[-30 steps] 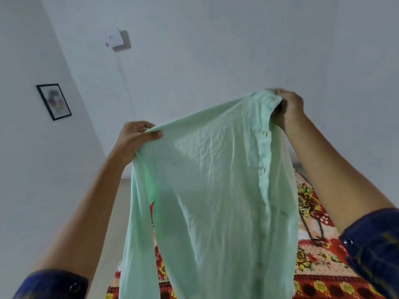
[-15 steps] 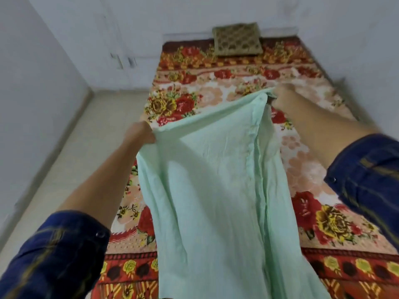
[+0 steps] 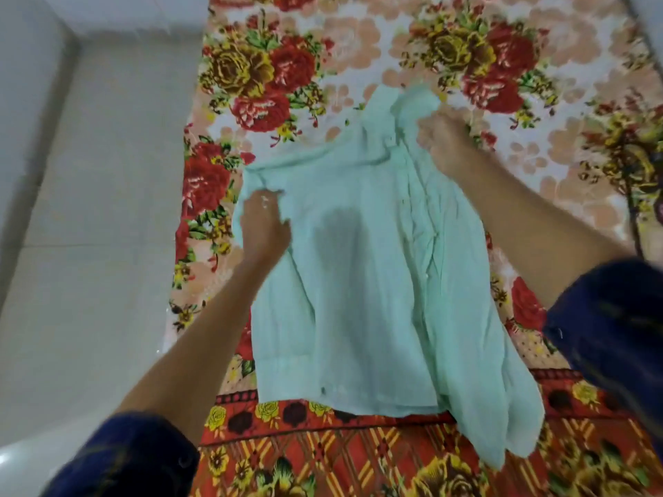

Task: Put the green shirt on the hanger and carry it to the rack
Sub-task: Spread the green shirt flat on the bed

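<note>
Shirt [image 3: 358, 281] flat on bed [image 3: 323, 59], hem toward me. My left hand [image 3: 263, 227] pinches left shoulder; right hand [image 3: 445, 141] grips cloth beside collar. Hanger not in view. Advise: spread shoulders flat, smooth folds, open collar before threading.

Bed: we see its floral bedspread [image 3: 358, 44], red and yellow roses.
On it: our green shirt [image 3: 362, 292] lies spread.
</note>
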